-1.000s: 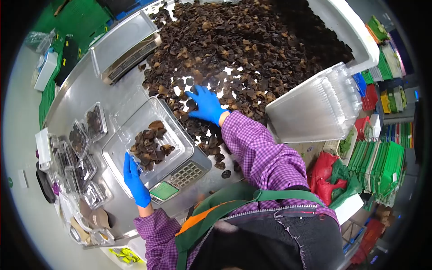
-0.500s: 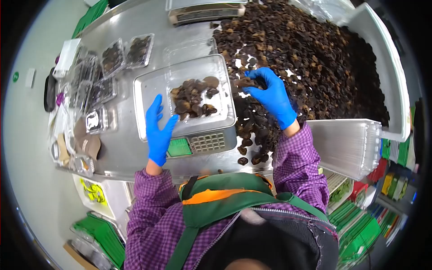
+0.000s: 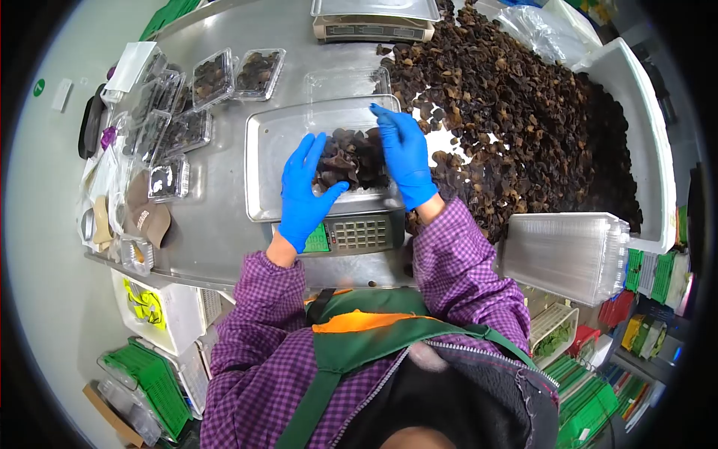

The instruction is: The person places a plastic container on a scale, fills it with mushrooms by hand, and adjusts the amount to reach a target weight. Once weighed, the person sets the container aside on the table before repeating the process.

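Observation:
A digital scale with a metal tray on top stands before me. On the tray lies a heap of dark wood ear mushrooms, in what looks like a clear plastic container. My left hand, in a blue glove, is at the heap's left side, fingers and thumb spread. Along its right side is my right hand, also gloved in blue, with its fingers stretched out and no mushroom visible in them. Its thumb is mostly hidden. Both hands are touching or very close to the mushrooms; contact is hard to see.
A large pile of wood ears spreads right, beside a white foam box wall. Stacked clear containers stand at the lower right. Filled clamshells and a brown cap lie left. A second scale is behind.
My right hand has moved left from the pile to the tray, and the heap there is fuller. My left hand has moved right, closer to the mushrooms. The camera view has shifted slightly.

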A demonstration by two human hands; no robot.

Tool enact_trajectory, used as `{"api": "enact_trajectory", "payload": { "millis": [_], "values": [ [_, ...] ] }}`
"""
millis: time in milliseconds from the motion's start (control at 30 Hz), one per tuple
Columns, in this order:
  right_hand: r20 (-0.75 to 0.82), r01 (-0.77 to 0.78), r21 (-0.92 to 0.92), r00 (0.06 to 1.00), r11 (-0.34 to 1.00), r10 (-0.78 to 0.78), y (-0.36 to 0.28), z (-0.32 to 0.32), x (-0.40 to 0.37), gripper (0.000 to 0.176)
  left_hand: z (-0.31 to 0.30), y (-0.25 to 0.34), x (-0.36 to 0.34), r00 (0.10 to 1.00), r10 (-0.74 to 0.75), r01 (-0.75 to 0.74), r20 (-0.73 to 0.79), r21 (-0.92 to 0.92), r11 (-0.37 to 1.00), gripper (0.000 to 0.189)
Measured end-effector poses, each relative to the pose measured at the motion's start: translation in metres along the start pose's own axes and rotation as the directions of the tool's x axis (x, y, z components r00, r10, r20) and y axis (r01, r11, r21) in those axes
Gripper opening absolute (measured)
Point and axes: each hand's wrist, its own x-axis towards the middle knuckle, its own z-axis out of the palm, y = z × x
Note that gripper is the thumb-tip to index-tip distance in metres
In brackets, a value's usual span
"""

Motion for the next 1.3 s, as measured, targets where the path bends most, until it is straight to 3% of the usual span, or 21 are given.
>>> {"api": "enact_trajectory", "payload": {
  "millis": [67,133,200,367,467,533,567,667,733,800,867,900,967,1000,1033,1067,1100,1133,1200,1233,1300],
  "values": [
    [-0.045,-0.082,0.350,0.994,0.933,0.105,0.016,-0.004,0.001,0.029,-0.004,-0.001,-0.005,1.000,-0.022,0.021,-0.019,-0.045,0.999,0.076],
    [0.058,-0.369,0.458,0.920,0.809,0.387,-0.003,-0.028,-0.001,0.032,-0.012,-0.007,-0.013,0.994,-0.096,0.084,-0.048,-0.207,0.975,0.070],
    [0.042,-0.404,0.493,0.895,0.771,0.443,-0.014,-0.050,-0.007,0.034,-0.030,-0.017,-0.020,0.985,-0.151,0.129,-0.082,-0.223,0.966,0.066],
    [-0.210,-0.466,0.210,0.837,0.860,0.505,0.046,-0.117,-0.053,0.035,-0.065,-0.040,-0.039,0.891,-0.400,0.335,-0.212,-0.287,0.897,0.052],
    [-0.239,-0.620,0.107,0.742,0.777,0.626,0.082,-0.149,-0.087,0.042,-0.084,-0.039,-0.029,0.853,-0.454,0.310,-0.258,-0.449,0.838,0.045],
    [-0.063,-0.697,0.444,0.603,0.563,0.795,0.098,-0.171,-0.107,0.043,-0.091,-0.033,-0.017,0.859,-0.452,0.311,-0.240,-0.455,0.834,0.039],
    [0.097,-0.626,0.662,0.617,0.412,0.781,0.119,-0.185,-0.118,0.039,-0.093,-0.035,-0.011,0.867,-0.451,0.310,-0.211,-0.479,0.821,0.040],
    [0.146,-0.504,0.829,0.612,0.242,0.777,0.124,-0.179,-0.123,0.036,-0.089,-0.043,0.020,0.919,-0.378,0.254,-0.111,-0.568,0.783,0.040],
    [0.143,-0.485,0.840,0.633,0.245,0.761,0.117,-0.170,-0.124,0.034,-0.079,-0.056,0.042,0.911,-0.412,0.317,-0.006,-0.628,0.711,0.041],
    [0.131,-0.531,0.757,0.693,0.380,0.708,0.099,-0.159,-0.119,0.035,-0.063,-0.074,0.067,0.898,-0.430,0.377,0.099,-0.677,0.632,0.042],
    [0.168,-0.546,0.698,0.754,0.463,0.635,0.112,-0.157,-0.121,0.033,-0.035,-0.095,0.088,0.807,-0.495,0.528,0.321,-0.768,0.362,0.044],
    [0.129,-0.554,0.638,0.762,0.536,0.635,0.113,-0.153,-0.120,0.031,-0.025,-0.096,0.095,0.816,-0.478,0.521,0.325,-0.773,0.364,0.044],
    [0.070,-0.608,0.509,0.734,0.609,0.675,0.102,-0.146,-0.114,0.027,-0.005,-0.097,0.111,0.722,-0.565,0.616,0.400,-0.744,0.259,0.045],
    [0.045,-0.716,0.233,0.684,0.658,0.728,0.076,-0.140,-0.105,0.041,0.002,-0.101,0.115,0.731,-0.550,0.611,0.405,-0.747,0.263,0.045],
    [-0.016,-0.546,-0.110,0.836,0.830,0.548,0.080,-0.139,-0.110,0.051,0.005,-0.107,0.117,0.741,-0.529,0.600,0.414,-0.761,0.245,0.045],
    [0.008,-0.299,-0.447,0.941,0.843,0.338,0.077,-0.133,-0.111,0.063,0.004,-0.104,0.118,0.747,-0.511,0.592,0.424,-0.774,0.224,0.044],
    [0.041,-0.264,-0.610,0.931,0.747,0.363,0.073,-0.133,-0.107,0.080,0.005,-0.101,0.118,0.750,-0.516,0.583,0.414,-0.783,0.218,0.045],
    [0.038,-0.193,-0.634,0.959,0.749,0.279,0.068,-0.128,-0.102,0.068,0.002,-0.099,0.118,0.755,-0.509,0.580,0.415,-0.784,0.221,0.045],
    [0.115,-0.093,-0.382,0.982,0.919,0.147,0.032,-0.111,-0.073,0.053,-0.005,-0.101,0.114,0.837,-0.427,0.477,0.341,-0.837,0.267,0.045],
    [0.038,-0.165,-0.301,0.982,0.939,0.184,0.023,-0.096,-0.063,0.042,-0.009,-0.098,0.113,0.857,-0.389,0.462,0.337,-0.838,0.292,0.045],
    [0.120,0.020,-0.321,0.993,0.947,0.020,-0.002,-0.070,-0.032,0.040,-0.012,-0.086,0.111,0.869,-0.379,0.447,0.320,-0.836,0.319,0.044]
  ]
}}
